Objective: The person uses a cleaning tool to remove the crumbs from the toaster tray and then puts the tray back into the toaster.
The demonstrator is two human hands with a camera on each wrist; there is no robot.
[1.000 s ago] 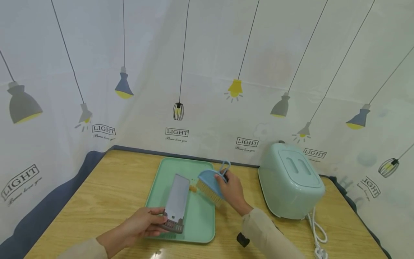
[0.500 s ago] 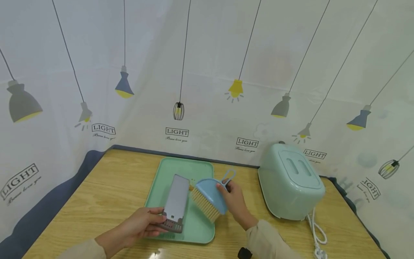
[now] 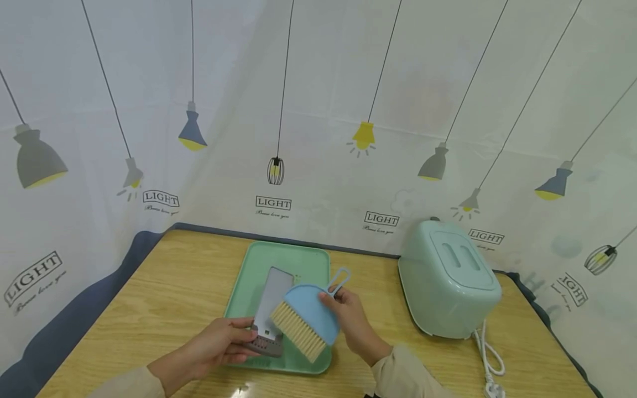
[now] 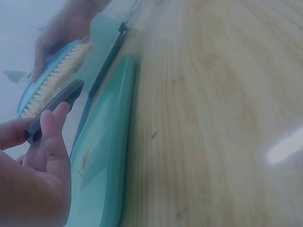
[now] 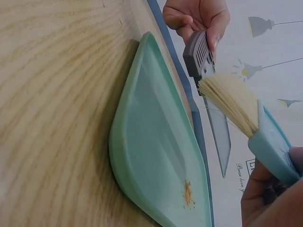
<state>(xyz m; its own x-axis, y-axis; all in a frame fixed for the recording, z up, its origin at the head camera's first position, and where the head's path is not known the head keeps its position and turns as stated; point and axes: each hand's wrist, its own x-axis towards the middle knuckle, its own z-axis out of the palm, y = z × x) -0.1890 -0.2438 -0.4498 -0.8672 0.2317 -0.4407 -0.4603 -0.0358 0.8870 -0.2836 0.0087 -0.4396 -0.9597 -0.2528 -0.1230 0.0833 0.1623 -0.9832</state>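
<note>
Moved toward seven o'clock, the brush (image 3: 314, 310) my right hand (image 3: 352, 320) grips should lightly stroke the gray panel (image 3: 270, 296) my left hand (image 3: 224, 342) pinches.

I see from my remote station a pale-green appliance (image 3: 450, 282) with 2 recesses on top, its white plug (image 3: 494, 389) lying on the wooden table (image 3: 164, 287), and a lamp-printed backdrop (image 3: 323, 83) behind.

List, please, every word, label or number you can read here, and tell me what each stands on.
"LIGHT": in boxes, repeated across the lamp-patterned backdrop.
"love you": in script beneath, same backdrop; the preceding word is too small to read surely.
Faint marks at the backdrop's right: too blurred to read.
</note>
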